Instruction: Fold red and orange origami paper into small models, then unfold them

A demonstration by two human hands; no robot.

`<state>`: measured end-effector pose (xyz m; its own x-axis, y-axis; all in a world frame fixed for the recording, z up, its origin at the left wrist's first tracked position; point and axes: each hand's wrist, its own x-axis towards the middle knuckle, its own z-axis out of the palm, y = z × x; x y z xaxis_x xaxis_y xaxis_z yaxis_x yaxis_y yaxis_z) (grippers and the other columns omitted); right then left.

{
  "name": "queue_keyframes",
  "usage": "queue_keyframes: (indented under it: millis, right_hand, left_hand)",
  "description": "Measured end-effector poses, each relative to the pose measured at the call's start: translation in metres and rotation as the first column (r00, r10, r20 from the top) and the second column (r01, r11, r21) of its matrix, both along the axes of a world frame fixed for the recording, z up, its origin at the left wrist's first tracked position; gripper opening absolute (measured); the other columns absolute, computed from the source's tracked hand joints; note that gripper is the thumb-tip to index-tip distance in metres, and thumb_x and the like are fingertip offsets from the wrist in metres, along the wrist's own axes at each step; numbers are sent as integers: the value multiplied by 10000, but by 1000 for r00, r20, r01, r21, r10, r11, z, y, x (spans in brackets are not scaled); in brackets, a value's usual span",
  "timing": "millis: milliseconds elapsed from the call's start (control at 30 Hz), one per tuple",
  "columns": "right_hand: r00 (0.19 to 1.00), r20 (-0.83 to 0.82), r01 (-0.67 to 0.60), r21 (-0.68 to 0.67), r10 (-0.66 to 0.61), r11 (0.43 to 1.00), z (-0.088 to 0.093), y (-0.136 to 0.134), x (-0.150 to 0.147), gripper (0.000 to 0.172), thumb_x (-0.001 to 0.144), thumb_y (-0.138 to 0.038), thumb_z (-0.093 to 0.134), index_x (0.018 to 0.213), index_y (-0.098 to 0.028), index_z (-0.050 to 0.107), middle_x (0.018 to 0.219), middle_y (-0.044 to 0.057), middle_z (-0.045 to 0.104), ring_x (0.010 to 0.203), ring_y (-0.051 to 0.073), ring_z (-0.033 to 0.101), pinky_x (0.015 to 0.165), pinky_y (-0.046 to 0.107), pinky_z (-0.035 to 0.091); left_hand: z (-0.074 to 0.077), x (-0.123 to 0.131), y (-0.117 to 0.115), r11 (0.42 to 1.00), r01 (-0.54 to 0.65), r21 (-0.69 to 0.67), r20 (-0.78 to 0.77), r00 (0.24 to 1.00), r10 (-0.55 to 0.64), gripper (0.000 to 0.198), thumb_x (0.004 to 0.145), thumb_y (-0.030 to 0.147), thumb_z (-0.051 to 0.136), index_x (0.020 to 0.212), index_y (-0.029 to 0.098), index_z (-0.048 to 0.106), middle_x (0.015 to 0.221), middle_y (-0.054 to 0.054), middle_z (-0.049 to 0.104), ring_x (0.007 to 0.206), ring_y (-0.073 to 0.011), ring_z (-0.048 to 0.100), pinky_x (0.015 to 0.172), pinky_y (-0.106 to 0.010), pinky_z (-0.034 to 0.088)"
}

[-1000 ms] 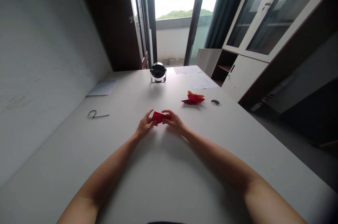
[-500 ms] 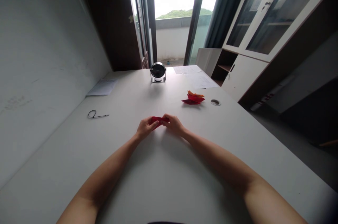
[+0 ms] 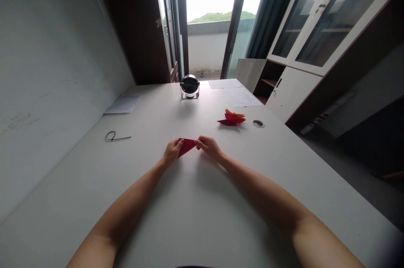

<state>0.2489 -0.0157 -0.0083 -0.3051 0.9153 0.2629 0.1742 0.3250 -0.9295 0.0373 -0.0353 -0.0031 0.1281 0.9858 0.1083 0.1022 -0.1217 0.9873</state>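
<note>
A folded red paper triangle [image 3: 187, 146] lies on the white table [image 3: 195, 209] between my hands. My left hand [image 3: 172, 152] presses its left side with curled fingers, and my right hand [image 3: 208, 147] pinches its right tip. Both forearms reach forward over the table. A small pile of red and orange folded papers [image 3: 232, 117] sits further back on the right, apart from my hands.
A small round metal fan [image 3: 190, 86] stands at the table's far end. A black looped cable tie [image 3: 116, 136] lies at left. White sheets lie at the far left [image 3: 123, 104] and far right [image 3: 240, 97]. A cable hole [image 3: 258, 123] is near the paper pile.
The red paper went from a raised shape held between both hands to a flat triangle pressed on the table. My hands stayed close together.
</note>
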Motion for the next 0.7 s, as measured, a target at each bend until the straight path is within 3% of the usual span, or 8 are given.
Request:
queue_keyframes:
  millis: [200, 433, 567, 700]
  right_hand:
    - [998, -53, -33, -33, 32, 999, 2, -1, -1, 413, 891, -560, 591, 712, -188, 590, 648, 19, 655, 601, 136, 573, 604, 248, 429]
    - [997, -83, -11, -45, 7, 999, 4, 0, -1, 462, 869, -587, 600, 643, -189, 536, 579, -11, 575, 549, 117, 490, 554, 241, 377]
    - [998, -69, 13, -55, -17, 998, 7, -1, -1, 497, 874, -632, 566, 643, -194, 519, 574, -8, 574, 551, 124, 504, 570, 249, 401]
    - [988, -148, -45, -48, 37, 998, 13, -5, -1, 518, 937, -640, 453, 704, -188, 555, 654, 28, 626, 626, 146, 570, 668, 281, 470]
  left_hand:
    - [5, -1, -2, 999, 10, -50, 56, 998, -7, 441, 857, 559, 635, 844, 122, 687, 721, -62, 672, 585, -143, 568, 517, -253, 410]
    - [13, 2, -9, 982, 169, -87, 42, 985, -166, 420, 821, 521, 687, 925, 115, 720, 754, -63, 697, 621, -150, 592, 569, -261, 432]
    - [10, 3, -8, 990, 120, -77, 44, 992, -117, 419, 822, 543, 675, 868, 127, 691, 723, -41, 668, 610, -144, 575, 558, -254, 424]
    - [5, 1, -4, 992, 64, -106, 155, 987, -47, 448, 851, 586, 624, 818, 141, 649, 676, -12, 629, 566, -112, 530, 528, -233, 400]
